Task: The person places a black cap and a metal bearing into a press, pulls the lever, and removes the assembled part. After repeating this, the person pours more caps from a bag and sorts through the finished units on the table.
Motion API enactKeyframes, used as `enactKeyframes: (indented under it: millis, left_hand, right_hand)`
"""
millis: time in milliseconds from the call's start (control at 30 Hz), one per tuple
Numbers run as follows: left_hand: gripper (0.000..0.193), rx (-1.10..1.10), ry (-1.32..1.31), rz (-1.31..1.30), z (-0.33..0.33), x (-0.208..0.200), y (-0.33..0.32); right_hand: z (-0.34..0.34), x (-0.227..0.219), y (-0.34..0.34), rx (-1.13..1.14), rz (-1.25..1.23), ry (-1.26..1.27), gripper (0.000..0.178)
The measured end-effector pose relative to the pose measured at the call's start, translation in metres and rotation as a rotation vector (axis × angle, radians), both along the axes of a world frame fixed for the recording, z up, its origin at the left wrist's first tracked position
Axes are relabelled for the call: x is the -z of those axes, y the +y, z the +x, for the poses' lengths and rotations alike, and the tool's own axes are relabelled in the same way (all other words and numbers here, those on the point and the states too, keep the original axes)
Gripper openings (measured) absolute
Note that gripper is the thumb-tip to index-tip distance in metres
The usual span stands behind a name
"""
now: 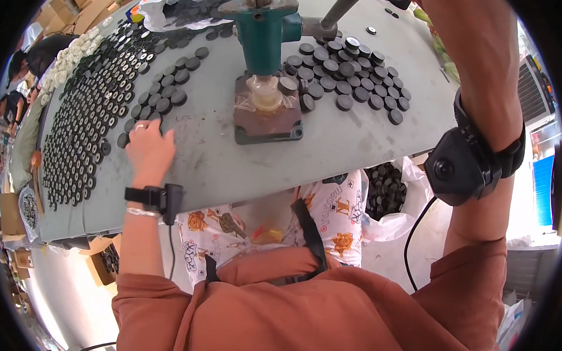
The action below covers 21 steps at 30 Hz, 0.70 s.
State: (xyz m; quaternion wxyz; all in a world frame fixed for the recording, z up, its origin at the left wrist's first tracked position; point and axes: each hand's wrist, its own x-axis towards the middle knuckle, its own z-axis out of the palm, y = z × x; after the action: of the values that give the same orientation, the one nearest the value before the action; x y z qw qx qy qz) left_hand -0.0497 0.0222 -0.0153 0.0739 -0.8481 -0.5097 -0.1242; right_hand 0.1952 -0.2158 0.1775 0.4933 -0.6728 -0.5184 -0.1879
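Observation:
My left hand (151,145) reaches over the table's left side, thumb apart from the bent fingers. Its fingertips are at the near end of a loose line of black round discs (166,91); nothing shows gripped between thumb and fingers. My right forearm (483,71) rises past the upper right edge, and the hand itself is cut off. In the middle stands a green hand press (264,42) with a metal lever (342,9) slanting up to the right. Under its ram, a pale translucent fitting (265,94) sits on the base plate (269,130). A grey-topped disc (287,85) lies beside that fitting.
Many ring-centred black discs (91,128) cover the table's left side. A heap of plain black discs (346,69) lies right of the press. A plastic bag (156,13) stands behind. Below the table's front edge, a white bag (387,225) holds more dark discs.

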Motion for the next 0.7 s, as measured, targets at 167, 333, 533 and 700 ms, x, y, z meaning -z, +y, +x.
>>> enactKeyframes:
  millis: [167,333,533,700]
  left_hand:
    - [0.037,0.023,0.013,-0.105,-0.028,0.002,0.004]
    - [0.037,0.016,-0.057,-0.115,-0.018,-0.005,0.009]
    - [0.041,0.3,-0.795,-0.433,0.025,-0.012,-0.027]
    - [0.06,0.394,-0.913,-0.6,0.089,-0.016,-0.053]
  right_hand:
    - [-0.001,0.0,-0.003,0.007,0.022,-0.01,0.012]
    - [0.0,0.0,-0.007,0.011,0.047,-0.023,0.012]
    - [0.0,0.006,-0.005,0.011,0.06,-0.025,0.011]
    - [-0.001,0.009,-0.001,-0.006,0.066,-0.032,0.011]
